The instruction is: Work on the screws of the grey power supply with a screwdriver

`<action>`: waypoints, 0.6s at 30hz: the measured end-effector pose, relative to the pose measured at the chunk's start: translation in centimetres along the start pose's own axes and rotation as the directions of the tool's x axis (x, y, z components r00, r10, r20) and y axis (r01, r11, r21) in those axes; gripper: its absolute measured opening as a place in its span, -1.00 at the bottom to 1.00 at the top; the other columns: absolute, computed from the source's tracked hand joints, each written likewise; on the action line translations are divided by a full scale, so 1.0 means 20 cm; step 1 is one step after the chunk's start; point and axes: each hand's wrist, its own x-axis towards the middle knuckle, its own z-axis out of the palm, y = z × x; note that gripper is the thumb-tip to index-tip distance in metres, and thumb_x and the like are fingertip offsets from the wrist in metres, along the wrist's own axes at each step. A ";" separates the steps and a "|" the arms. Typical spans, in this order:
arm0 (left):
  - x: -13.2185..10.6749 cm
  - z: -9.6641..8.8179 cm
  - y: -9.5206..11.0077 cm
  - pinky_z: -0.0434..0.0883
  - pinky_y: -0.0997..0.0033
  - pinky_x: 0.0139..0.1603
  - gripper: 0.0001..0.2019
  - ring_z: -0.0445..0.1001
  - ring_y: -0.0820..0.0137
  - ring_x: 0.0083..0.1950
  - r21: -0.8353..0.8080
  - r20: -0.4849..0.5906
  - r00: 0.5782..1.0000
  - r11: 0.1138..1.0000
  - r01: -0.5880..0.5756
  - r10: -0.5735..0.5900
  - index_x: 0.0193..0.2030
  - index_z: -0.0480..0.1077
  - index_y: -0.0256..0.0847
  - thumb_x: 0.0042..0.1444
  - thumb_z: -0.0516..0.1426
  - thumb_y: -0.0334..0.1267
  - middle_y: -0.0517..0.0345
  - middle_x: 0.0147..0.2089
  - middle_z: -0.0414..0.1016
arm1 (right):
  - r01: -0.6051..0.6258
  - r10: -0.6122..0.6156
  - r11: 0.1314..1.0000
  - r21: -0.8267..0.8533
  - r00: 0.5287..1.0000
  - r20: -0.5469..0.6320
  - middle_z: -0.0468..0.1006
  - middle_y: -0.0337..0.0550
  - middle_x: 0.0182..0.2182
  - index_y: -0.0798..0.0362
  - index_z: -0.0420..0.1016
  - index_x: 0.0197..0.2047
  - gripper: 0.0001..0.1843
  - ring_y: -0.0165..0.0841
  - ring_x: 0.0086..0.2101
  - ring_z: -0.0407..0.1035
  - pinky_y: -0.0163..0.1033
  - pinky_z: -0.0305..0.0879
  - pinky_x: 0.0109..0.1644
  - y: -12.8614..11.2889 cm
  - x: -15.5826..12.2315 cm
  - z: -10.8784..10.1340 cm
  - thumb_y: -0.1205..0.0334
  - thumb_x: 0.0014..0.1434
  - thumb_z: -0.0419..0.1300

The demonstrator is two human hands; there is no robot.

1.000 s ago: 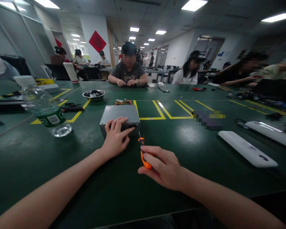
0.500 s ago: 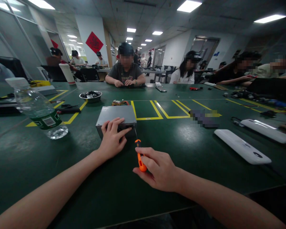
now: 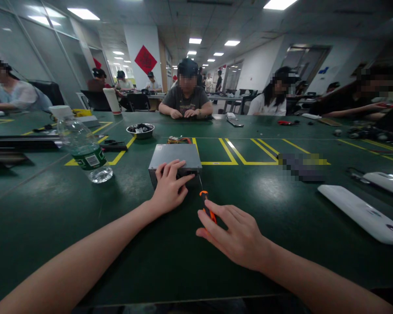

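Note:
A grey metal computer power supply (image 3: 175,153) sits on the green table in front of me, with coloured cables (image 3: 180,140) at its far side. My left hand (image 3: 170,185) steadies it, fingers spread over its top edge and one finger pointing along the near face. An orange and black screwdriver (image 3: 204,200) is held in my right hand (image 3: 234,231), between thumb and fingers. Its thin shaft reaches up to the near right corner of the power supply. Whether the tip sits in a screw is too small to tell.
A tilted-looking water bottle (image 3: 90,155) stands at left, near a metal bowl (image 3: 140,131) of small dark parts. White devices (image 3: 360,213) lie at right, beyond a blurred dark object (image 3: 299,168). Yellow tape marks the table. A person (image 3: 185,93) sits opposite.
The view has swung a little, so everything appears further right. My right fingers have shifted and spread along the screwdriver handle. The power supply and my left hand keep their arrangement.

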 end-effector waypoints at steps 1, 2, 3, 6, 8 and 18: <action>0.00 0.00 0.00 -0.05 -0.05 0.18 -0.63 0.06 0.12 0.24 -0.002 0.000 1.000 1.000 0.000 0.000 -0.03 0.41 0.00 -0.01 0.08 -0.38 0.03 0.20 0.15 | -0.001 0.001 1.000 -0.019 1.000 0.003 0.51 0.09 -0.26 0.16 0.44 -0.16 -0.76 -0.35 -0.37 0.40 -0.28 0.34 -0.31 0.00 0.00 0.00 0.21 0.14 0.14; 0.00 0.00 0.00 -0.05 -0.05 0.18 -0.63 0.06 0.12 0.24 -0.003 0.000 1.000 1.000 0.000 0.000 -0.03 0.41 0.00 -0.01 0.08 -0.38 0.03 0.20 0.14 | -0.005 0.005 0.999 -0.041 1.000 0.009 0.51 0.08 -0.27 0.15 0.44 -0.17 -0.78 -0.37 -0.40 0.39 -0.29 0.33 -0.33 0.00 0.00 0.00 0.22 0.15 0.12; 0.00 0.00 0.00 -0.05 -0.04 0.18 -0.63 0.06 0.12 0.24 -0.002 0.002 1.000 1.000 -0.001 0.001 -0.03 0.41 0.00 -0.01 0.08 -0.38 0.02 0.20 0.14 | -0.015 0.016 0.998 -0.062 1.000 0.017 0.50 0.06 -0.30 0.14 0.45 -0.19 -0.80 -0.38 -0.43 0.37 -0.29 0.33 -0.35 0.00 0.00 0.00 0.23 0.17 0.10; 0.00 0.00 0.00 -0.06 -0.04 0.18 -0.62 0.05 0.13 0.24 0.009 0.011 1.000 1.000 -0.003 0.003 -0.03 0.40 0.00 -0.01 0.08 -0.38 0.01 0.19 0.14 | -0.074 0.078 0.993 -0.096 0.996 0.032 0.47 0.01 -0.39 0.14 0.45 -0.28 -0.78 -0.39 -0.47 0.34 -0.31 0.31 -0.42 0.00 0.00 0.00 0.23 0.21 0.02; 0.00 -0.01 0.01 -0.05 -0.03 0.18 -0.62 0.06 0.13 0.24 0.013 0.012 1.000 1.000 -0.001 0.001 -0.03 0.41 -0.01 -0.02 0.08 -0.38 0.00 0.19 0.14 | -0.101 0.105 0.991 -0.091 0.994 0.040 0.45 0.04 -0.39 0.15 0.43 -0.30 -0.77 -0.35 -0.44 0.35 -0.29 0.32 -0.41 -0.01 0.00 0.01 0.23 0.21 0.00; 0.00 0.00 0.00 -0.07 -0.02 0.20 -0.62 0.03 0.14 0.25 0.004 0.028 1.000 1.000 0.011 -0.011 -0.01 0.38 -0.03 -0.01 0.08 -0.37 0.02 0.21 0.12 | -0.009 0.021 0.993 -0.115 0.995 0.099 0.45 0.21 -0.16 0.15 0.35 -0.13 -0.76 -0.29 -0.30 0.39 -0.21 0.33 -0.25 -0.03 -0.04 0.06 0.45 0.11 0.02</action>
